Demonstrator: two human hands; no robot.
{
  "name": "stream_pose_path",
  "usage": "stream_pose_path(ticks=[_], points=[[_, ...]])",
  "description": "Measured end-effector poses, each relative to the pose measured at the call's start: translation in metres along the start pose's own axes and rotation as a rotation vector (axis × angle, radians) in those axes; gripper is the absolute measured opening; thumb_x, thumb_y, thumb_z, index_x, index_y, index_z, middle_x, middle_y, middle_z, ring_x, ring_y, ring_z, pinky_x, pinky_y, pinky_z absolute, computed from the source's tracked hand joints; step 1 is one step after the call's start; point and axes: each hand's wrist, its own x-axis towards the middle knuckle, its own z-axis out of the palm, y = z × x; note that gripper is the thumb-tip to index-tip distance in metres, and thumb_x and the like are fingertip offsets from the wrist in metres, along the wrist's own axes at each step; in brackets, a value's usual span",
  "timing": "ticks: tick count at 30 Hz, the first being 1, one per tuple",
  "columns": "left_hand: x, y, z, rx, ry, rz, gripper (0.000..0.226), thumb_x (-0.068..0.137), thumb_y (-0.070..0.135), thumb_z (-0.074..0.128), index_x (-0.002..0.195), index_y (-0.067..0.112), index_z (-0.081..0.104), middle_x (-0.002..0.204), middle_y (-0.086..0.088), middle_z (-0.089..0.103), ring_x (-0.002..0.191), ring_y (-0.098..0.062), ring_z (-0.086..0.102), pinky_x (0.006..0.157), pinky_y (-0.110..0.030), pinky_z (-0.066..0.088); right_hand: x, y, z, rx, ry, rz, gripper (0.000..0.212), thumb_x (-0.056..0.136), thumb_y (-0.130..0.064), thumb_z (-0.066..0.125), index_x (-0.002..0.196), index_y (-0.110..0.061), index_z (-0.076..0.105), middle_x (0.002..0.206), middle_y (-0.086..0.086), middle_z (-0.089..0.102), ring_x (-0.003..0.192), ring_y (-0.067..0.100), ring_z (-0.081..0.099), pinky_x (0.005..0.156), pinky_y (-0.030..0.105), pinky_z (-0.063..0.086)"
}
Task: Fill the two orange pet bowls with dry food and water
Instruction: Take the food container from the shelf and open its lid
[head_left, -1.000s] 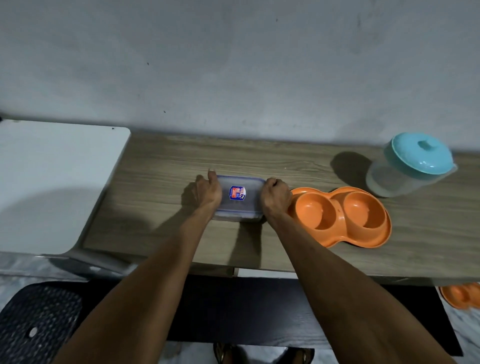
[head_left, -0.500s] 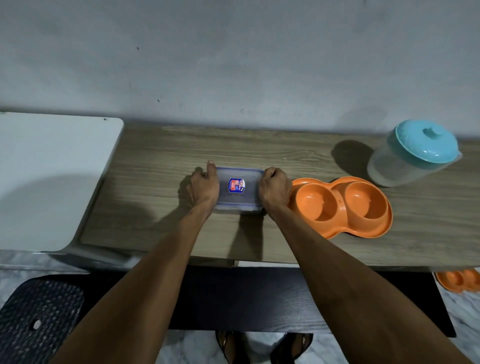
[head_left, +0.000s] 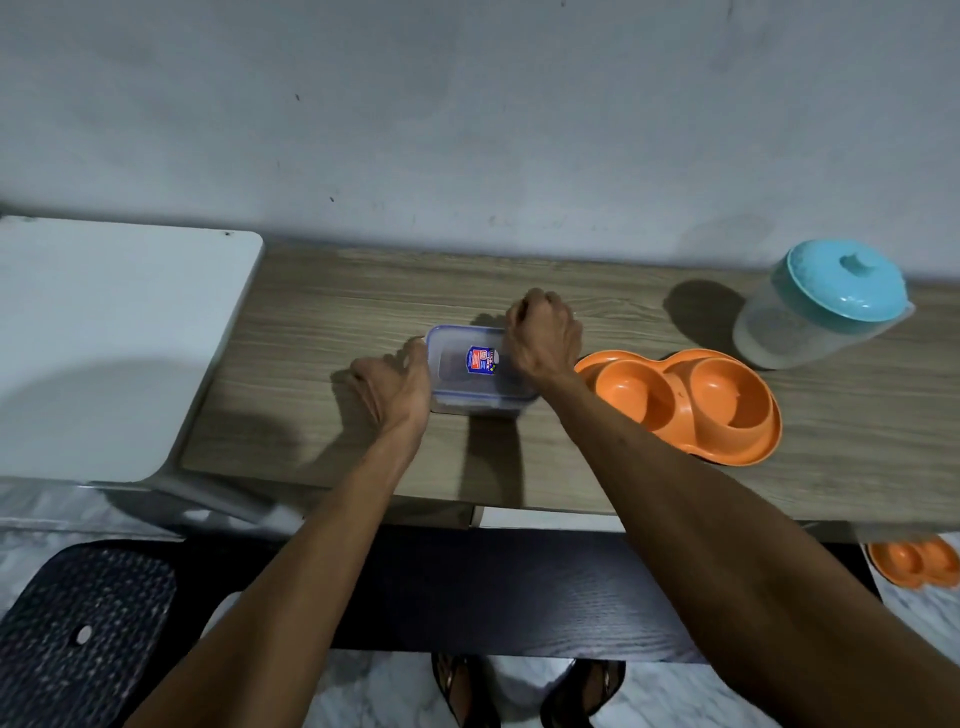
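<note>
A clear rectangular food container (head_left: 467, 387) with a blue-rimmed lid and a sticker stands on the wooden counter (head_left: 322, 332). My left hand (head_left: 395, 387) presses against its left end. My right hand (head_left: 545, 338) is curled over its far right corner, fingers on the lid edge. Just right of the container lies the orange double pet bowl (head_left: 685, 400), both cups empty. A clear jug with a turquoise lid (head_left: 826, 306) stands at the back right.
A white surface (head_left: 104, 338) adjoins the counter on the left. Below are a dark bench (head_left: 519, 587), a black perforated stool (head_left: 78, 634) at lower left, and a second orange double bowl (head_left: 914, 564) on the floor at right. A grey wall backs the counter.
My right hand has moved from the container's right end up to its far right corner. My left hand has slid lower along the left end. The container has turned slightly.
</note>
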Motion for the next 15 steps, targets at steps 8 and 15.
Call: stream_pose_path(ticks=[8, 15], points=[[-0.023, -0.026, 0.032, -0.41, -0.325, -0.311, 0.048, 0.079, 0.006, 0.075, 0.124, 0.011, 0.06, 0.116, -0.008, 0.068, 0.105, -0.023, 0.064, 0.098, -0.039, 0.052, 0.01, -0.039, 0.022, -0.073, -0.366, -0.046, 0.044, 0.099, -0.038, 0.034, 0.111, -0.009, 0.065, 0.12, 0.017, 0.064, 0.109, 0.038, 0.061, 0.087, 0.041, 0.043], [-0.017, -0.032, 0.041, -0.494, -0.311, -0.375, 0.059, 0.074, 0.011, 0.08, 0.127, 0.012, 0.055, 0.11, -0.008, 0.071, 0.1, -0.022, 0.067, 0.094, -0.041, 0.055, 0.022, -0.042, 0.021, -0.14, -0.489, -0.004, 0.05, 0.091, -0.052, 0.04, 0.111, -0.015, 0.068, 0.121, 0.013, 0.066, 0.112, 0.032, 0.06, 0.082, 0.034, 0.039]])
